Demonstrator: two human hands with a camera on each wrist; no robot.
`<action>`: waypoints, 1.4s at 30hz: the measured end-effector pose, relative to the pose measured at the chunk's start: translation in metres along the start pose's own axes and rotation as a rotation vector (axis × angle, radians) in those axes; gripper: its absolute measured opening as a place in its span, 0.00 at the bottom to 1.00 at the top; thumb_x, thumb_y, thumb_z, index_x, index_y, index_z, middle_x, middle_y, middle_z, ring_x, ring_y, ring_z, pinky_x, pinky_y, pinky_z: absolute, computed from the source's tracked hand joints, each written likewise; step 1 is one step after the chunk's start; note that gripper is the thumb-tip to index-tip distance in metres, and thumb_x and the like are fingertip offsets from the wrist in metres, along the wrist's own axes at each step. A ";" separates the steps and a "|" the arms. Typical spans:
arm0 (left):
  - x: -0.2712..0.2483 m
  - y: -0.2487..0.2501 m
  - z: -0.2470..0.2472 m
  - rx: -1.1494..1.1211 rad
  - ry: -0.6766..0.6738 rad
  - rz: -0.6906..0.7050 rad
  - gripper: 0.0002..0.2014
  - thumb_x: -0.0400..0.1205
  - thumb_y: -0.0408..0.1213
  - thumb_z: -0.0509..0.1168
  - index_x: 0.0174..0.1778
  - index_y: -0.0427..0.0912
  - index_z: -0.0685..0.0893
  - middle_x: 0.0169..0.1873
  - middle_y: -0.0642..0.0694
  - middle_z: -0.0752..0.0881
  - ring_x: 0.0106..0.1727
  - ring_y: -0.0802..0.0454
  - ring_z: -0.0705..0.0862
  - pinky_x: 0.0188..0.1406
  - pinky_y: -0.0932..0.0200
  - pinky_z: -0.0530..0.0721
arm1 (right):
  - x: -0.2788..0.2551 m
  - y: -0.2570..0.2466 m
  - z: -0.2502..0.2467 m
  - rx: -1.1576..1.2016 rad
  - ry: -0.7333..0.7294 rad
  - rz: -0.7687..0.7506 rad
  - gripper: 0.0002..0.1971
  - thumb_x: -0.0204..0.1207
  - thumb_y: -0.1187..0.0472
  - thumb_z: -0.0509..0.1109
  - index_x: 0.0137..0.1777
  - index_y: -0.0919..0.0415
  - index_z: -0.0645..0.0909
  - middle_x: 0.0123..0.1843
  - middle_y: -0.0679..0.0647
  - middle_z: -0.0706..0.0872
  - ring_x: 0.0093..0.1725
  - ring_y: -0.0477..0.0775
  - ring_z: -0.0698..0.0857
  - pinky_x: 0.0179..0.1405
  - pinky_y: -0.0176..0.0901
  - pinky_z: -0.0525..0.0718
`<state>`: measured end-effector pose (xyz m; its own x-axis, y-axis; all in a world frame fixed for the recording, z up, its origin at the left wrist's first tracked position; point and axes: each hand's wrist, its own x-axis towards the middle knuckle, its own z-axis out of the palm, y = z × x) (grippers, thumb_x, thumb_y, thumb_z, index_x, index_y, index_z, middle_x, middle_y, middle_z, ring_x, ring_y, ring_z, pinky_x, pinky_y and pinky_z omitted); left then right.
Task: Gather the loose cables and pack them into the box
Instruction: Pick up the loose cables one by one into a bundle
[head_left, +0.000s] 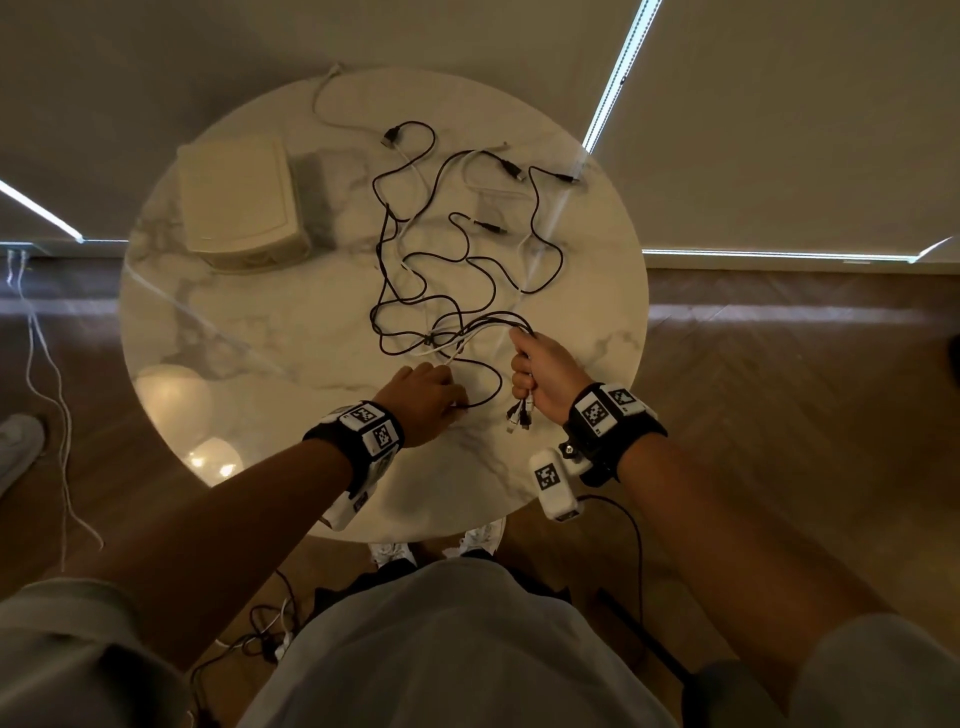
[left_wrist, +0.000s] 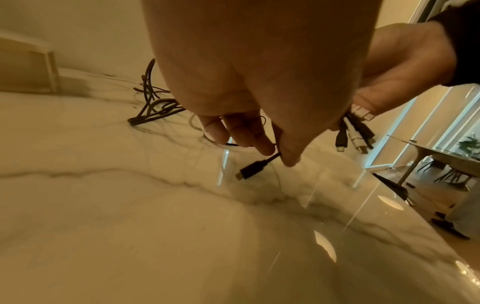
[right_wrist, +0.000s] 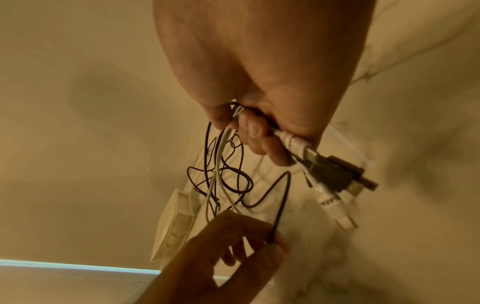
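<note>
One black plug below left fingers

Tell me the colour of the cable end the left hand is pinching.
Black cable end, with a small metal tip, pinched by the left hand. The left wrist view shows it best.

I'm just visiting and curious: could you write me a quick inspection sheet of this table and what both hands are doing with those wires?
Surface: round marble table, glossy.
Job's things: cream box, lid closed, at far left of the table; black and white cables tangled at the middle.
Clutter: nothing seen.
Grippers: left hand pinches a black cable end just above the table; right hand grips a bunch of cable ends.
Cables: most still spread loose on the table; one white cable hangs over the far edge.
Surroundings: wooden floor, more wires down there.
</note>
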<state>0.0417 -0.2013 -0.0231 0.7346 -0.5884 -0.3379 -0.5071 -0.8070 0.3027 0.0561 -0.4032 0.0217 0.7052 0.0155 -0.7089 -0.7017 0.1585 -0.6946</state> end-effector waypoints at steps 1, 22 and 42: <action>-0.001 0.002 0.000 -0.029 0.036 0.003 0.16 0.86 0.52 0.58 0.66 0.53 0.82 0.59 0.48 0.80 0.60 0.44 0.76 0.57 0.50 0.72 | 0.001 0.001 -0.001 -0.020 0.008 -0.004 0.14 0.89 0.54 0.62 0.40 0.54 0.67 0.24 0.46 0.62 0.21 0.46 0.60 0.24 0.41 0.63; -0.044 0.003 -0.021 -0.266 0.260 0.070 0.12 0.84 0.51 0.63 0.59 0.54 0.84 0.48 0.57 0.86 0.44 0.57 0.75 0.48 0.56 0.72 | -0.013 0.017 0.033 0.108 0.012 0.135 0.16 0.88 0.54 0.64 0.40 0.61 0.79 0.32 0.54 0.75 0.31 0.51 0.73 0.31 0.44 0.71; -0.071 -0.032 -0.021 -0.049 0.134 0.150 0.19 0.85 0.62 0.52 0.56 0.55 0.81 0.45 0.57 0.84 0.45 0.54 0.81 0.57 0.50 0.76 | -0.042 0.021 0.076 0.444 -0.036 0.021 0.19 0.90 0.50 0.61 0.37 0.55 0.67 0.26 0.50 0.69 0.24 0.51 0.69 0.33 0.45 0.72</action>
<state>0.0156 -0.1333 0.0102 0.7076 -0.6872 -0.1648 -0.5952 -0.7052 0.3851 0.0191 -0.3257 0.0464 0.7002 0.0562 -0.7118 -0.6094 0.5663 -0.5548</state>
